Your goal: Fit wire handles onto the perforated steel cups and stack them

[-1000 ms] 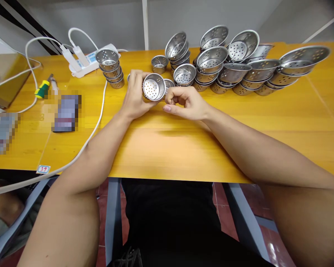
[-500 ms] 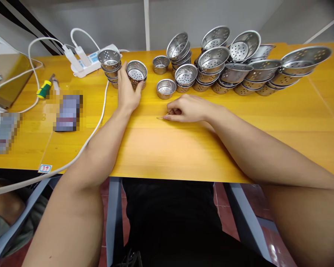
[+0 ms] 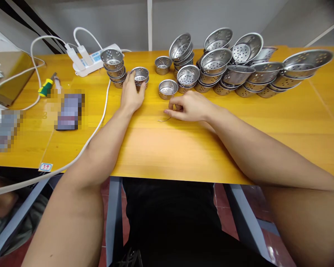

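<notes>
My left hand [image 3: 131,94] rests against a small perforated metal cup [image 3: 141,75] with fingers spread, fingertips at its left rim and thumb in front. That cup sits nested in another, whose rim shows just below. Left of the hand stands a stack of similar cups [image 3: 114,66]. My right hand [image 3: 192,106] hovers low over the table, fingers curled, thumb and forefinger slightly apart. Just below its thumb a thin bent wire [image 3: 163,120] appears to lie on the tabletop. A shallow metal cup [image 3: 168,89] stands behind the right fingertips.
Many stacked perforated cups [image 3: 237,74] fill the back right, some tilted. Another shallow cup [image 3: 163,65] stands behind. A power strip [image 3: 87,65], white cable [image 3: 102,118], phone [image 3: 70,112] and yellow-green screwdriver [image 3: 46,88] lie left. A person's leg [image 3: 2,202] shows at lower left.
The cup at my left hand has gone down and slightly right, into the cup beneath, and the fingers have shifted on its rim. My right fingers have let go of the wire.
</notes>
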The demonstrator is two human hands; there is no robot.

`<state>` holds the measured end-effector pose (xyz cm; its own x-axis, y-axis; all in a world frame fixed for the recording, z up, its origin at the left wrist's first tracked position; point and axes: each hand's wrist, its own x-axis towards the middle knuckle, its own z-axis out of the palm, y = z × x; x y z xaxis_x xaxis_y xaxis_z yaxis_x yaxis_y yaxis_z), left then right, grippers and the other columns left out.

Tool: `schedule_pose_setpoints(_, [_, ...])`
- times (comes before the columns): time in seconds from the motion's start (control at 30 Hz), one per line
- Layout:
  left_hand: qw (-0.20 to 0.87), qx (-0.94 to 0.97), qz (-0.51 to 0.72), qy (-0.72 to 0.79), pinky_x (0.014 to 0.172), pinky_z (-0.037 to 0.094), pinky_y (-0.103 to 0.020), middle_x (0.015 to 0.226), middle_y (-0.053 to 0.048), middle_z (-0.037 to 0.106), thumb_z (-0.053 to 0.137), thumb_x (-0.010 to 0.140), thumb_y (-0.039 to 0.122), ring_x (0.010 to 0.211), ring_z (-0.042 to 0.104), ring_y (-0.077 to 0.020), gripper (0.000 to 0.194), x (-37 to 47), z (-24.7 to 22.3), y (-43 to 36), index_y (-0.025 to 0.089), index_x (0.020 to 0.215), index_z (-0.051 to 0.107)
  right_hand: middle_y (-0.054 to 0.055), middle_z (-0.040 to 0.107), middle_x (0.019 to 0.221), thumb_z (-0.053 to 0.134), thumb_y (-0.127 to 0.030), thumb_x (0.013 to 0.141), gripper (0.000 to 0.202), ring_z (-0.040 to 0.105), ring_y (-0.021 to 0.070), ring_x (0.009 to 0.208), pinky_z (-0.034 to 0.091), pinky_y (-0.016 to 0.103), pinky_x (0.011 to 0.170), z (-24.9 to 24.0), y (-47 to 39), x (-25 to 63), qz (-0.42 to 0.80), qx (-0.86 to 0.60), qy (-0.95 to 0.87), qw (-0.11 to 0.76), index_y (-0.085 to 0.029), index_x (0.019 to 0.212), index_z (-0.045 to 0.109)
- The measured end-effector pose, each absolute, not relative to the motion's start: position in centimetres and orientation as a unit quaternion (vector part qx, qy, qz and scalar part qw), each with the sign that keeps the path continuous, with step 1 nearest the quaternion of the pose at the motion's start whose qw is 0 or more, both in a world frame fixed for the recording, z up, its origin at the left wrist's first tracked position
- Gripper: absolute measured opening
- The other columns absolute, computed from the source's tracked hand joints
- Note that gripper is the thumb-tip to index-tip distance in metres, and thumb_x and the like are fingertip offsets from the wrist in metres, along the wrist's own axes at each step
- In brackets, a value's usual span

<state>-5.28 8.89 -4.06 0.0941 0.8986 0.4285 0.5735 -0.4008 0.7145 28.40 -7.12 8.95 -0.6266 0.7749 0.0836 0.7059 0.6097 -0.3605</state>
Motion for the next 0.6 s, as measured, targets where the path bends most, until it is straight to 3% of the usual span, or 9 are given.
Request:
schedule_pose_setpoints(0.13, [0.142,0.768,0.450,0.432,0.171,0.026,-0.072,0.202,-0.011,0.055,0.074,0.114,0.084,0.205,0.028,-0.0363,0.083,-4.6,-2.7,6.4,0.041,0.182,0.055,0.010,0.086,0.090,0.066,-0.054,0.120,0.039,0.074,0.0321,0.083,0.046,0.043,0.081,7.7,-6.8,28.5,0.078,-0.459,-0.863,0.196,-0.024,0.124,0.091])
schedule_pose_setpoints(0.23, [0.107,0.789,0.452,0.403,0.171,0.025,-0.076,0.197,-0.012,0.059,0.068,0.120,0.076,0.206,0.025,-0.0357,0.073,-3.6,-1.0,4.4,0.042,0.183,0.055,0.013,0.090,0.101,0.068,-0.044,0.118,0.043,0.078,0.0364,0.089,0.053,0.046,0.083,6.6,-6.2,28.6,0.043,-0.475,-0.849,0.227,-0.021,0.148,0.088])
schedule_pose_setpoints(0.37, [0.076,0.794,0.456,0.395,0.168,0.030,-0.078,0.199,-0.011,0.055,0.075,0.116,0.076,0.202,0.032,-0.0410,0.074,-2.1,1.3,2.2,0.045,0.181,0.056,0.019,0.092,0.125,0.065,-0.034,0.118,0.036,0.083,0.0424,0.110,0.060,0.050,0.091,6.0,-5.7,28.7,0.038,-0.499,-0.846,0.185,-0.020,0.142,0.088])
schedule_pose_setpoints(0.5, [0.137,0.835,0.393,0.361,0.165,0.039,-0.074,0.192,-0.017,0.063,0.086,0.104,0.090,0.190,0.054,-0.0485,0.096,-0.6,2.3,0.3,0.037,0.179,0.058,0.020,0.087,0.140,0.061,-0.037,0.123,0.034,0.084,0.0423,0.120,0.062,0.050,0.094,6.6,-6.3,28.6,0.035,-0.483,-0.849,0.210,-0.023,0.139,0.088])
schedule_pose_setpoints(0.6, [0.179,0.846,0.367,0.343,0.163,0.043,-0.073,0.191,-0.021,0.064,0.094,0.090,0.099,0.187,0.057,-0.0517,0.117,0.3,2.0,-0.5,0.032,0.179,0.056,0.019,0.082,0.151,0.059,-0.044,0.127,0.036,0.081,0.0407,0.126,0.065,0.050,0.098,6.9,-7.1,28.2,0.032,-0.441,-0.856,0.268,-0.026,0.143,0.086])
